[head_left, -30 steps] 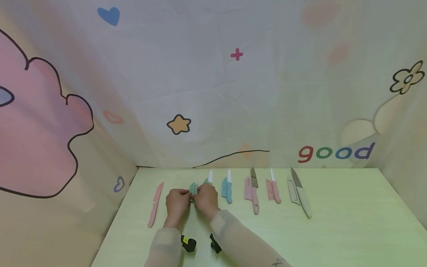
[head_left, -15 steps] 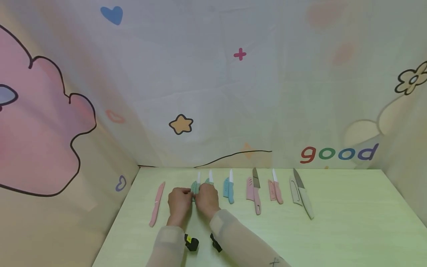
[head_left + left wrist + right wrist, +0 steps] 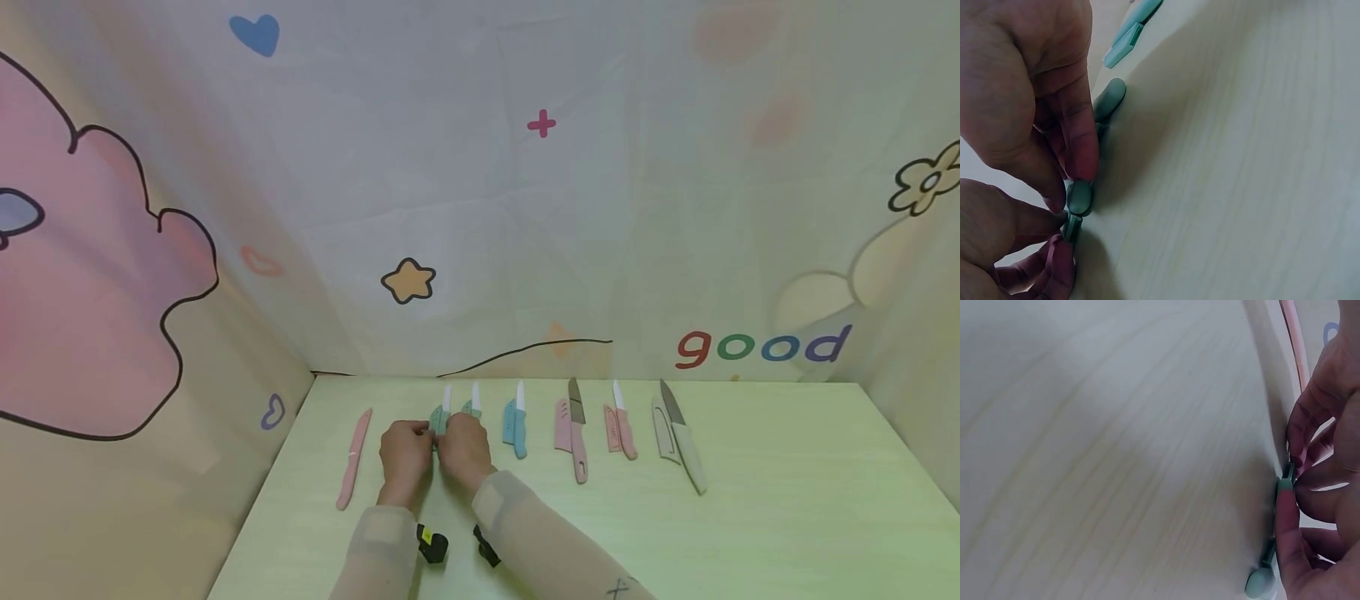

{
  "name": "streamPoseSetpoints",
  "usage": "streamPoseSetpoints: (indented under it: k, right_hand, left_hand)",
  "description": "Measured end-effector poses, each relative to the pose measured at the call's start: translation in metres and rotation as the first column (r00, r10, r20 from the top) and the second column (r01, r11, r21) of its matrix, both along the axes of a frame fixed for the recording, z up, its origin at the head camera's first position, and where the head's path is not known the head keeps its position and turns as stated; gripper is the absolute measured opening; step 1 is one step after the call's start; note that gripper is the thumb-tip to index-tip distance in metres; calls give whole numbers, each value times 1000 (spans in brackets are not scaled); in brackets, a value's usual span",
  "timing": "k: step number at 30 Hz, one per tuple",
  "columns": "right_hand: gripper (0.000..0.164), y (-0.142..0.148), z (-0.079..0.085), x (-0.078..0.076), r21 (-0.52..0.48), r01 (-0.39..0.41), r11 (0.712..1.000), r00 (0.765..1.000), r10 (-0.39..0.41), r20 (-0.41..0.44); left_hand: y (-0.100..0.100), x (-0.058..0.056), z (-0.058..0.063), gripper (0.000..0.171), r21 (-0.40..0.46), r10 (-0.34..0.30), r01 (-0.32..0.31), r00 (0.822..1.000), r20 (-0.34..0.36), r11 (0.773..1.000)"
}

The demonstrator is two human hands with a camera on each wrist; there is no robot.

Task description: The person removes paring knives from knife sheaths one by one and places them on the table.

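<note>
Both hands are together at a small green-handled knife (image 3: 447, 398) with a pale blade pointing away. Its green sheath (image 3: 437, 419) lies along its left side. My left hand (image 3: 407, 457) pinches the sheath's near end between thumb and fingers. With thumb and fingertips, my right hand (image 3: 464, 450) grips the knife's handle (image 3: 1080, 197), whose rounded end shows in the left wrist view. Just right of it is a second green knife (image 3: 476, 395) with its sheath (image 3: 467, 407); the right hand hides its handle in the head view.
A pink sheathed knife (image 3: 354, 458) lies at the left. To the right, in a row, are a blue knife (image 3: 520, 429), a pink knife with a dark blade (image 3: 578, 450), a smaller pink knife (image 3: 624, 433) and a large pale-handled knife (image 3: 688, 458), each beside its sheath.
The head view has shifted slightly, moving the scene a little to the right. Both hands stay at the same green knife and sheath, with hardly any motion of their own.
</note>
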State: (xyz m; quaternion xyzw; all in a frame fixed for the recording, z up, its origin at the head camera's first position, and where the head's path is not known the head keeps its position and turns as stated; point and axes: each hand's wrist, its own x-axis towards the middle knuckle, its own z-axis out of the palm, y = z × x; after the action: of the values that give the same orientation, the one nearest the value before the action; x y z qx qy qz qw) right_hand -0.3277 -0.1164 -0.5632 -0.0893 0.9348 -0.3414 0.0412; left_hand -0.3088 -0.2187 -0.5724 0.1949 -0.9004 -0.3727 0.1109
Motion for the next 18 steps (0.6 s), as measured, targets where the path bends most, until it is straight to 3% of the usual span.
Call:
streamPoseSetpoints:
  k: [10,18]
  right_hand:
    - [23,3,-2,0,-9,-14,1000,999,14,-36]
    - [28,4,-1,0,-50,-18,999,1000,17,-8]
  left_hand:
    - [2,-1,-1,21,12,1,-1,1000,0,1000]
    - [0,2,-2,23,22,20,-20,1000,-3,1000]
